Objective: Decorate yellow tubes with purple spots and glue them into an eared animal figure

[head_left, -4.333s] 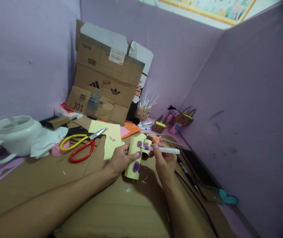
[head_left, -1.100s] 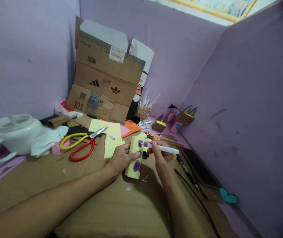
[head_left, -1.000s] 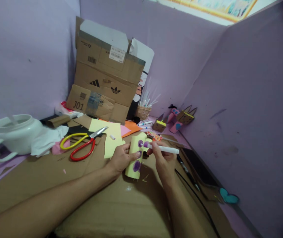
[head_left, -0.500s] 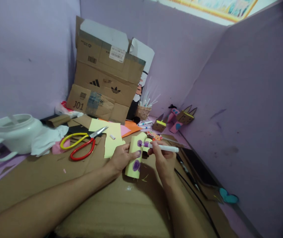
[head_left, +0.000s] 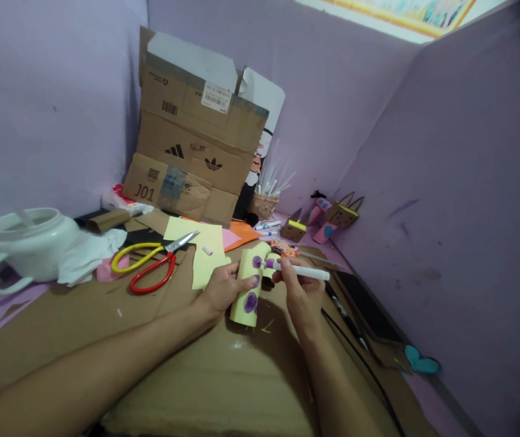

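Over the cardboard sheet (head_left: 178, 376), my left hand (head_left: 224, 290) grips a yellow paper tube (head_left: 244, 312), its thumb lying across the front. Several purple spots run down the tube's surface. A white marker (head_left: 307, 272) with a purple tip end is pinched in my right hand (head_left: 300, 291). Its tip meets the tube at the upper purple spot. Behind the marker tip sits another small yellow roll (head_left: 272, 266), partly hidden. Yellow paper (head_left: 207, 273) with a small white cap (head_left: 207, 250) on it lies just left of the tube.
Scissors (head_left: 172, 264) with yellow and red handles lie left, near a white pot (head_left: 32, 249) and crumpled tissue (head_left: 91, 252). A folded cardboard box (head_left: 196, 139) leans behind. Right are a pen (head_left: 346, 315), a black cable (head_left: 364, 361), a dark flat device (head_left: 369, 303) and cardboard figures (head_left: 293, 229).
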A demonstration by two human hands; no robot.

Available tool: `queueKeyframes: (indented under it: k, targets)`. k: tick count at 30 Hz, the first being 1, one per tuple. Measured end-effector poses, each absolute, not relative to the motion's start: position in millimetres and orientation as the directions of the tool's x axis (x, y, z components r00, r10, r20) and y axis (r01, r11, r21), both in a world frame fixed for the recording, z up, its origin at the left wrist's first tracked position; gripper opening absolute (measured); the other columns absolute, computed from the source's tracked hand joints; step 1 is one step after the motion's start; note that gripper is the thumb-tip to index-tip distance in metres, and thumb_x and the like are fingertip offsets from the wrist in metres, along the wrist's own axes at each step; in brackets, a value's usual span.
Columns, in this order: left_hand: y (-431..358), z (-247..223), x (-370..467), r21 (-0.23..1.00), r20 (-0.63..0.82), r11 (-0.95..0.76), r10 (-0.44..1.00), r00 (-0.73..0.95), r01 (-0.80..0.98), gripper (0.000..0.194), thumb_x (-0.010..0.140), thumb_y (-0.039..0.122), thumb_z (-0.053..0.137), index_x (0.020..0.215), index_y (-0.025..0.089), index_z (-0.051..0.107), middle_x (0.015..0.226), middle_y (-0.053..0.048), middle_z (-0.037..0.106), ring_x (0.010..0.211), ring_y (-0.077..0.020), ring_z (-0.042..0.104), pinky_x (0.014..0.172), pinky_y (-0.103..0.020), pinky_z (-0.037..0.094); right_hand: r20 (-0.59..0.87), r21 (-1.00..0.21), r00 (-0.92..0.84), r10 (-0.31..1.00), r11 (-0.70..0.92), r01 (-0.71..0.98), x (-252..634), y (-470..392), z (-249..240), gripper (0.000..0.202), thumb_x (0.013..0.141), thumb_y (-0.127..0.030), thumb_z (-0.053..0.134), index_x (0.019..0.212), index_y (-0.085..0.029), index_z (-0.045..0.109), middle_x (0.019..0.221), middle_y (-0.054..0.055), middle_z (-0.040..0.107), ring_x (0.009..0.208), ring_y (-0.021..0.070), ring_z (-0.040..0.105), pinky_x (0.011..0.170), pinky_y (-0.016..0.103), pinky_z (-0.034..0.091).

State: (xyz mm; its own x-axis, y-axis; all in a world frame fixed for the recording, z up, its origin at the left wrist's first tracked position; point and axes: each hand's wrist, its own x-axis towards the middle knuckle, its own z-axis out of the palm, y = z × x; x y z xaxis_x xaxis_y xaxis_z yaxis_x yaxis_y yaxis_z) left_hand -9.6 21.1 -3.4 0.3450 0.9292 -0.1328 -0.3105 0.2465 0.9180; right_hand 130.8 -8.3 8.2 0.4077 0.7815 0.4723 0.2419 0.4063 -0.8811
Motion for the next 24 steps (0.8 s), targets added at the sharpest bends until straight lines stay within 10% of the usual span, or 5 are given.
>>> queueKeyframes:
  k: [24]
  targets:
    - [20.9,-3.3,-9.7,0.919,-0.144,0.251,0.932,0.334,-0.304,0.026,0.059,0.016,0.074,0.084,0.011,0.067,0.073,-0.005,0.069,0.062,-0.0156,0.061,0.061,-0.029,0.048,0.478,-0.877,0.399,0.782,0.398,0.271,130.0,-8.1,8.7,0.024,0.080,-0.038,0.062,0.073,-0.015,0.065,0.050,-0.002,0.060,0.046,0.0131,0.056,0.046,0.024,0.044]
